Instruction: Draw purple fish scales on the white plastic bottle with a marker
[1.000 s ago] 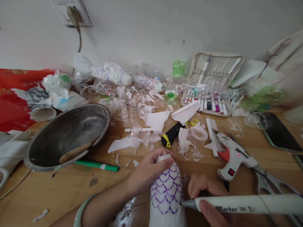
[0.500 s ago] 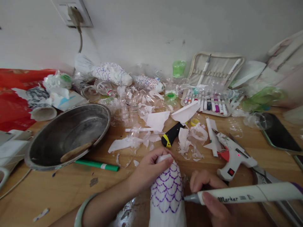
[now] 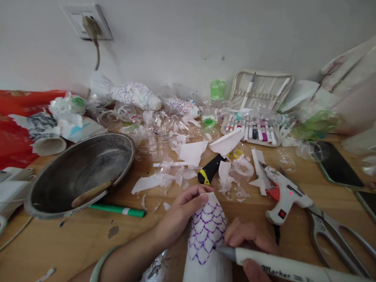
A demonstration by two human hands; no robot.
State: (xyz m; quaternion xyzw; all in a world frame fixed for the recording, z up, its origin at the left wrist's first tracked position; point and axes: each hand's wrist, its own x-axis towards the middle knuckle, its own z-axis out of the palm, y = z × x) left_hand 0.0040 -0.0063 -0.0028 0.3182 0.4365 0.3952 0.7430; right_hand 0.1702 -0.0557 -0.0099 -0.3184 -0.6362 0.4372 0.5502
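A white paper-covered fish body (image 3: 208, 235) stands at the bottom middle, its upper part covered in purple scale outlines and its lower part plain white. My left hand (image 3: 185, 208) is closed around its narrow top end, thumb on the near side. In my right hand (image 3: 253, 243) is a white marker (image 3: 273, 264) with a grey tip section, held nearly level. The marker's dark point touches the fish body at the lower right edge of the scales. Crumpled silvery material (image 3: 157, 270) lies left of the body, partly hidden by my left arm.
A metal bowl (image 3: 38, 196) with a wooden-handled tool stands left, beside a green tube (image 3: 117, 210). A glue gun (image 3: 289, 196), scissors (image 3: 331, 235) and a phone (image 3: 336, 162) lie right. Behind are paper scraps, a cutter (image 3: 212, 169), a marker case (image 3: 258, 105) and two scaled fish (image 3: 136, 95).
The marker tip has moved left from the fish body's right edge onto its front, and my right hand has come closer to it. The whole view has shifted slightly.
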